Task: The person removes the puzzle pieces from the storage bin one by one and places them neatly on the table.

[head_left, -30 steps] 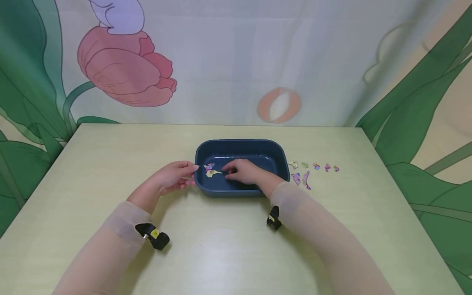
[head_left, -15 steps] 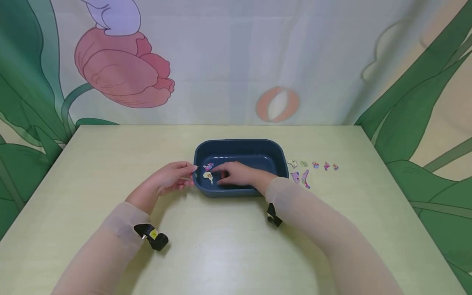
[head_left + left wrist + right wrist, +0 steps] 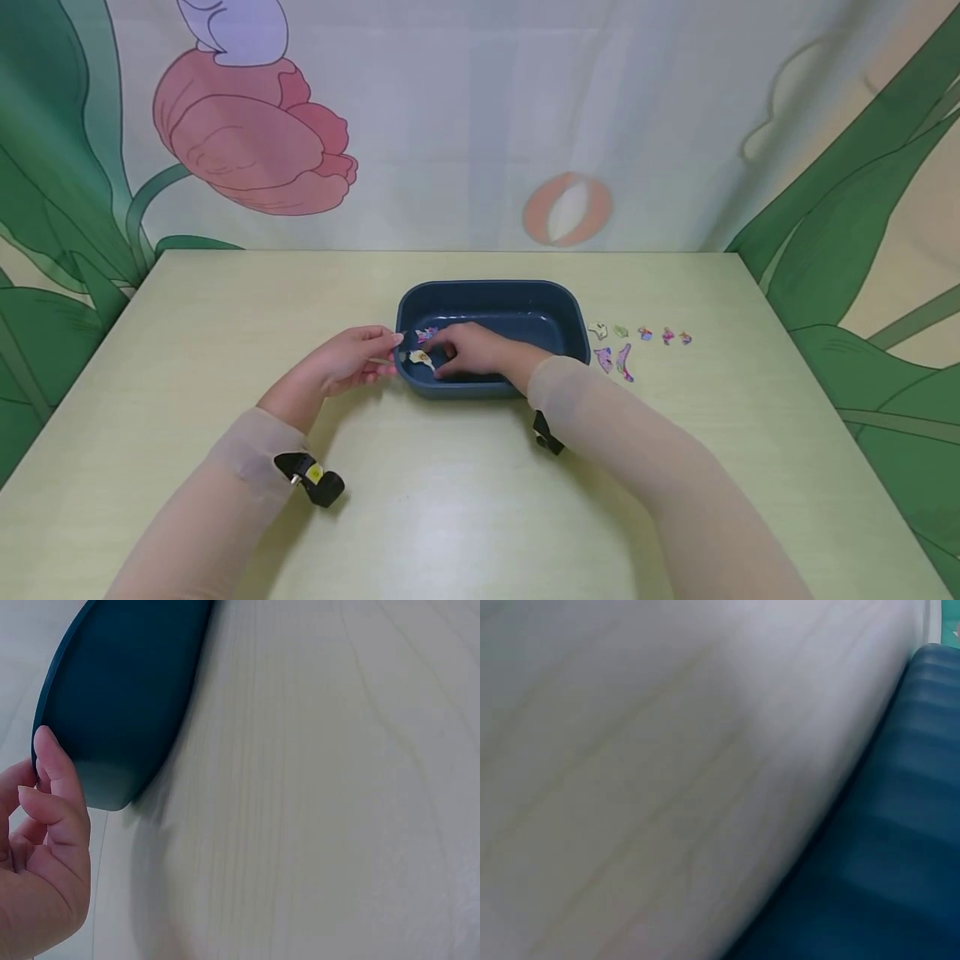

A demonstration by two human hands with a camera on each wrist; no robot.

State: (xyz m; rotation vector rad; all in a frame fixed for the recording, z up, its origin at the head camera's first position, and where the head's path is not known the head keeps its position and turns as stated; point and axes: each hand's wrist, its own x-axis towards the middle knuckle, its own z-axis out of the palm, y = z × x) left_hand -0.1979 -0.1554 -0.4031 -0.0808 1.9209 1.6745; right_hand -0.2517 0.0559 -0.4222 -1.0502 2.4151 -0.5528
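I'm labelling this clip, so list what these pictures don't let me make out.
Head view: whether the right hand pinches the white piece; the contact is too small.
Head view: the exact designs on the small pieces right of the bin; too small.
Left wrist view: the bin's inside; its wall hides it.
Right wrist view: the rest of the bin; cut off by the right edge.

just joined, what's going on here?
A person is working at a dark blue tray on a table. Of their hands, the left hand holds the tray's left rim; the right hand is inside, fingertips at a whitish piece, grip unclear. A purple-pink piece lies behind it. Seven more small pieces sit right of the tray.
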